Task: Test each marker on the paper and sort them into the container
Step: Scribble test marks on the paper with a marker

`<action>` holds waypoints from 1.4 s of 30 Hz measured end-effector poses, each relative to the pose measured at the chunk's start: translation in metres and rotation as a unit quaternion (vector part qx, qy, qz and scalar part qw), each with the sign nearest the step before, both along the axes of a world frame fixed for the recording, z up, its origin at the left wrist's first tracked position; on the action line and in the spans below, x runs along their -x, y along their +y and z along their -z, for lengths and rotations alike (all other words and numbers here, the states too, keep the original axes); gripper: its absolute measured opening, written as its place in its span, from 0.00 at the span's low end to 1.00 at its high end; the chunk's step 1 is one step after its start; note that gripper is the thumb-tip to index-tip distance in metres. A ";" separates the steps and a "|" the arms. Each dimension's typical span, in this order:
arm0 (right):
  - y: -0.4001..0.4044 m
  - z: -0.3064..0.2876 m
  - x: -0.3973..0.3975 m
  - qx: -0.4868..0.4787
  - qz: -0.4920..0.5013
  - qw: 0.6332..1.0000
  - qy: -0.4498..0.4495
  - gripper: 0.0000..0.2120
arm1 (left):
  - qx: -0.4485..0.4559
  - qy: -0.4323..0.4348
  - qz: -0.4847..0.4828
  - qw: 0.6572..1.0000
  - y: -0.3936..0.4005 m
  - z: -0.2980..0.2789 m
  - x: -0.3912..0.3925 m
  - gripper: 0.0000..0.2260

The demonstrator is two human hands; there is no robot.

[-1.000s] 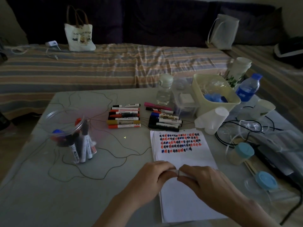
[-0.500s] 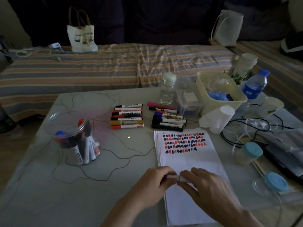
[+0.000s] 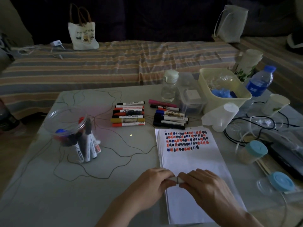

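Both hands meet low over the paper (image 3: pixel 190 163), knuckles up. Left hand (image 3: pixel 150 182) and right hand (image 3: pixel 205 185) each have fingers curled round one end of a white marker (image 3: pixel 175 179). Marker axis runs left-right, roughly level; only a short middle section shows between the fingertips, so tip direction can't be told, probably capped. Beyond the fingers: scribble rows on the paper, then loose markers (image 3: pixel 128 114), clear container (image 3: pixel 72 128) off to the far left.
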State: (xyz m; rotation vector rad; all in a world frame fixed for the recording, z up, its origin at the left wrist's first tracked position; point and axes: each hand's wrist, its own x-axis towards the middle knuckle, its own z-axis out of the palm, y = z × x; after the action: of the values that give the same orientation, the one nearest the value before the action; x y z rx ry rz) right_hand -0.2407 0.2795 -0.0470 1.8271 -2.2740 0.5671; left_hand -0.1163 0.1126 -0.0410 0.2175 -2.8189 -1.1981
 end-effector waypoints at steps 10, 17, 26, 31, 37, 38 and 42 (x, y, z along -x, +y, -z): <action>-0.024 0.002 -0.029 0.054 0.131 0.961 -0.239 0.03 | -0.391 0.045 -0.280 0.876 0.018 -0.005 0.020 0.07; -0.030 -0.001 -0.047 -0.002 0.233 0.954 -0.186 0.13 | -0.532 0.069 -0.449 0.715 0.012 0.003 0.039 0.10; -0.018 0.018 -0.010 0.023 0.219 0.945 -0.240 0.14 | -0.140 0.056 -0.270 0.951 -0.015 0.023 0.037 0.07; -0.020 0.012 0.024 0.054 0.138 0.938 -0.314 0.22 | 0.008 0.098 -0.237 0.966 -0.030 0.054 0.038 0.07; -0.008 -0.009 0.058 0.249 0.113 0.709 -0.650 0.25 | 0.073 0.109 -0.249 0.960 -0.038 0.080 0.044 0.15; -0.005 -0.011 0.063 0.262 0.126 0.693 -0.660 0.24 | 0.089 0.111 -0.251 0.957 -0.038 0.082 0.046 0.15; -0.003 0.003 0.082 0.226 0.245 0.795 -0.507 0.03 | 0.125 0.126 -0.251 0.952 -0.039 0.085 0.049 0.16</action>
State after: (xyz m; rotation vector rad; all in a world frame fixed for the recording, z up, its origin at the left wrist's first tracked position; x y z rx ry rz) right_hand -0.3231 0.2762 -0.0498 0.6338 -2.6016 2.1121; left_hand -0.1652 0.0733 -0.1257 0.6630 -2.4420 -0.6964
